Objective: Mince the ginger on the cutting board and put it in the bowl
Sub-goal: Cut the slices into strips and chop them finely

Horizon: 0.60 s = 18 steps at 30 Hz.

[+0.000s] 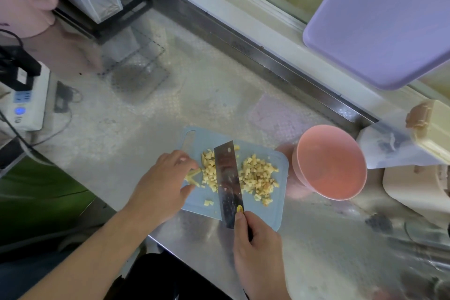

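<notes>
From the head camera, the right hand (258, 246) grips the handle of a cleaver (229, 178), its blade standing amid diced ginger (258, 175) on the pale blue cutting board (267, 214). The left hand (163, 182) pinches uncut ginger strips (193, 174) at the board's left edge. The pink bowl (333, 163) stands just right of the board.

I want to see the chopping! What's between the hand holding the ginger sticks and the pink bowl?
In the head view, the knife blade and diced ginger lie between the left hand and the bowl.
</notes>
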Each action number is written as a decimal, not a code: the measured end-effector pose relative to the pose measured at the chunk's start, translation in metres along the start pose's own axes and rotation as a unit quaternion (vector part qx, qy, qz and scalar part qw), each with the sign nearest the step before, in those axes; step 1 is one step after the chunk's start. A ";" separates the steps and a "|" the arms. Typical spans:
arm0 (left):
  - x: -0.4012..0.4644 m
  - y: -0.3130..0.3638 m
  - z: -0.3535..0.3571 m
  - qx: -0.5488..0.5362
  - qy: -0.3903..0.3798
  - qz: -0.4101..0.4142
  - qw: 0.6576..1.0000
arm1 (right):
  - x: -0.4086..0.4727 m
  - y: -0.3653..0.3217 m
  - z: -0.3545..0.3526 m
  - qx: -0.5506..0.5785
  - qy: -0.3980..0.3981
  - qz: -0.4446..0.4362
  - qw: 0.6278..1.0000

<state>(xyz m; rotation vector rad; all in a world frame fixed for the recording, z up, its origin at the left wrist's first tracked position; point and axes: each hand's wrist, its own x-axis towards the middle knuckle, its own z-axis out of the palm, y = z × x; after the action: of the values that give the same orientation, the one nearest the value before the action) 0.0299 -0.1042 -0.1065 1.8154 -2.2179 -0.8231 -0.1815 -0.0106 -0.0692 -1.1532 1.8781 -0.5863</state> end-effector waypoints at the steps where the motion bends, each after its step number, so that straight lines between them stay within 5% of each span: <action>1: 0.001 -0.001 0.001 0.002 0.014 -0.002 1.000 | 0.000 0.001 0.002 -0.002 0.000 -0.002 1.000; 18: 0.000 -0.021 0.000 -0.038 0.052 -0.021 0.998 | 0.000 0.001 0.034 -0.028 -0.009 -0.005 1.000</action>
<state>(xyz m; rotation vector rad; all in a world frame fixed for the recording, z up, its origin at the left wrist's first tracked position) 0.0480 -0.1064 -0.1166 1.8317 -2.0622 -0.7909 -0.1532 -0.0087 -0.0885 -1.1996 1.8846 -0.5296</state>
